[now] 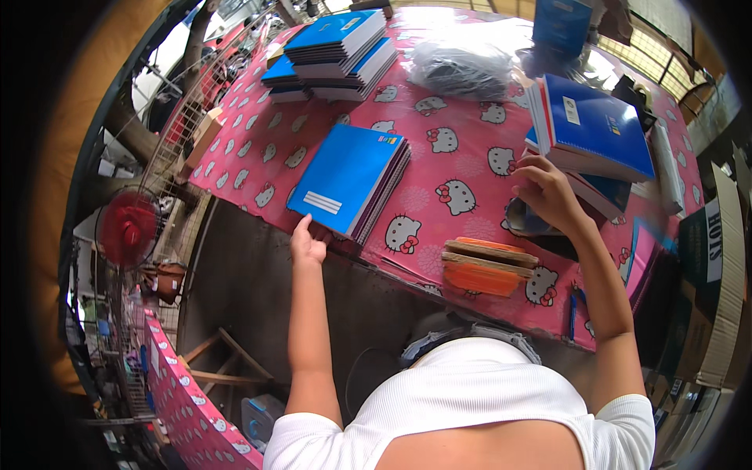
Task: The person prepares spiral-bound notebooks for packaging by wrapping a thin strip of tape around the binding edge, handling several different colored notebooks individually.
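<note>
A squared stack of light-blue notebooks (345, 176) lies at the table's near edge, left of centre. My left hand (309, 241) is at its near corner, thumb and fingers apart, touching or almost touching the edge. My right hand (548, 190) is raised with loosely bent fingers beside the near left corner of a pile of dark-blue notebooks (599, 129). Nothing shows between its fingers. Below that hand, a round object (518, 215) is partly hidden by my wrist. A bundle of orange and brown pieces (487, 266) lies nearer to me.
More blue notebooks (337, 51) are stacked at the far left. Clear plastic wrapping (460, 66) lies at the back of the pink patterned table (427, 168). Blue pens (573, 313) rest at the near right edge. Cardboard boxes (709, 251) stand to the right, a red fan (128, 227) to the left.
</note>
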{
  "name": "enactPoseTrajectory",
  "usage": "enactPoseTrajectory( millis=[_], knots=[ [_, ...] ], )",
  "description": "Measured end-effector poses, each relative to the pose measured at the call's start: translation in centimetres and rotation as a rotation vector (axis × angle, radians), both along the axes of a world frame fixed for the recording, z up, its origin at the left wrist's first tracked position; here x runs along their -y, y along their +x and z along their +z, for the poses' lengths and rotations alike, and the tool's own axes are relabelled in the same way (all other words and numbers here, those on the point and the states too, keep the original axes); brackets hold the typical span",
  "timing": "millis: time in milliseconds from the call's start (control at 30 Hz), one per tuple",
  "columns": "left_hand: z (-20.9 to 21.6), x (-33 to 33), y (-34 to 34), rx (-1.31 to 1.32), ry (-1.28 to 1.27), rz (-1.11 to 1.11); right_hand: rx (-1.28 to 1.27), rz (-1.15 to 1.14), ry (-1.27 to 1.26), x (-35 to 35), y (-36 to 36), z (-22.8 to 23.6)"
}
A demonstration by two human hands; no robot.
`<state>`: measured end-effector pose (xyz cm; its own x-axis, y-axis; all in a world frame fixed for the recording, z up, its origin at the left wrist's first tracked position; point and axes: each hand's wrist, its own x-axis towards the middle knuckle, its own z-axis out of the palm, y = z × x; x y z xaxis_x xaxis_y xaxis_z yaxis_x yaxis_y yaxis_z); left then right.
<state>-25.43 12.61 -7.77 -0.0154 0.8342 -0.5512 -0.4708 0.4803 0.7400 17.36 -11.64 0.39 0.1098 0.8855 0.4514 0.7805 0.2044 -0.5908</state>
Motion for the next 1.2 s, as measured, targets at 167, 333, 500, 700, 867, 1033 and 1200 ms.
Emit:
enactPoseTrajectory(
  millis=[167,333,500,700,867,1033,1200],
  knots=[
    [4.6,1.5,1.8,0.137,0.021,-0.148,-0.002,0.090,-0.002,-1.9,-1.9,0.5],
    [5.1,1.3,1.1,0.088,-0.045,-0.113,-0.047,0.224,-0.020,-5.2,-5.3,0.4],
    [4.5,1.9,2.6,-0.123,0.024,-0.017,0.057,0.364,-0.144,-9.2,-9.0,-1.0],
    [2.9,1.2,6.0,-1.507,1.029,-0.692,0.265,0.432,-0.161,-13.6,-12.2,-2.2],
    [0.3,2.4,6.1,-1.572,0.965,-0.927,0.053,0.523,-0.220,-12.8,-13.1,-1.0],
    [-0.5,3.2,6.6,-1.618,1.083,-0.817,0.029,0.434,-0.236,-10.0,-9.5,1.5],
    [0.9,2.8,7.4,-1.730,1.101,-0.855,0.007,0.111,-0.211,-6.2,-2.8,4.6]
  ],
)
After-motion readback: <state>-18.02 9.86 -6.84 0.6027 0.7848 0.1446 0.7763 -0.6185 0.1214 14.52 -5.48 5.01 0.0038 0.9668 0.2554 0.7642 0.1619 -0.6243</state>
